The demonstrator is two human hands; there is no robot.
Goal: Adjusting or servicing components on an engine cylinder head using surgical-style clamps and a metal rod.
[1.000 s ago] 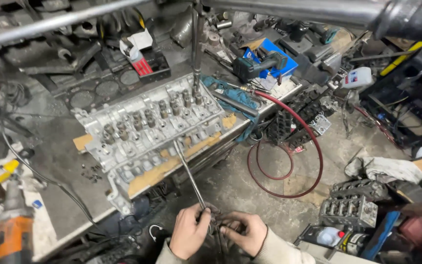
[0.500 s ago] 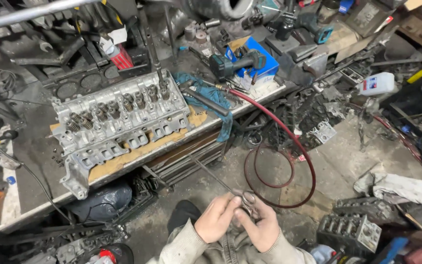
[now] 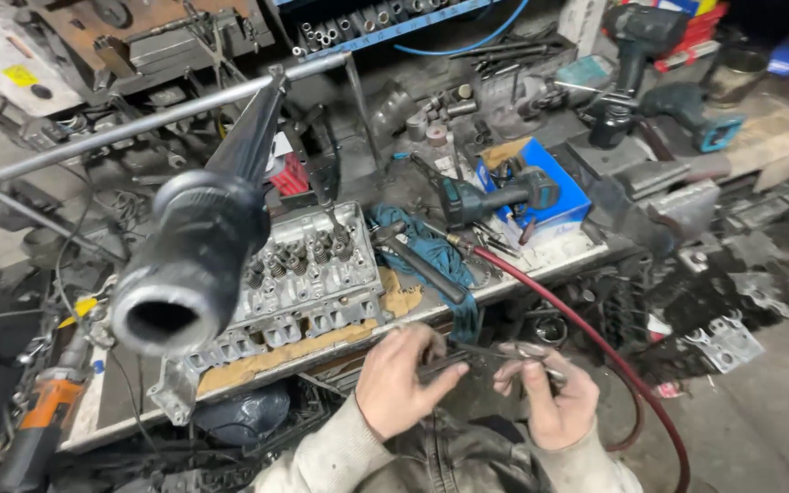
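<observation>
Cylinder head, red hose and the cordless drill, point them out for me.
Cylinder head (image 3: 308, 283), head view, on its valve-spring top face.
Red hose (image 3: 586, 333), head view, on its mid-run below the bench edge.
Cordless drill (image 3: 495, 196), head view, on its teal body.

Your hands (image 3: 481, 383) have open room below the bench (image 3: 541, 265) edge; above, the cylinder head (image 3: 299, 283) and black handle (image 3: 194, 265) block you.

1. A flat blue cardboard box (image 3: 554, 187) lies on the workbench right of centre, under a dark teal cordless drill.
2. A yellow rectangular label (image 3: 23, 76) sits on a pale grey metal plate at the far left.
3. A small red carton with a white label (image 3: 287, 170) stands behind the engine head, near the middle.
4. Red and blue packages (image 3: 687, 46) are stacked at the far right; details are unclear.
</observation>
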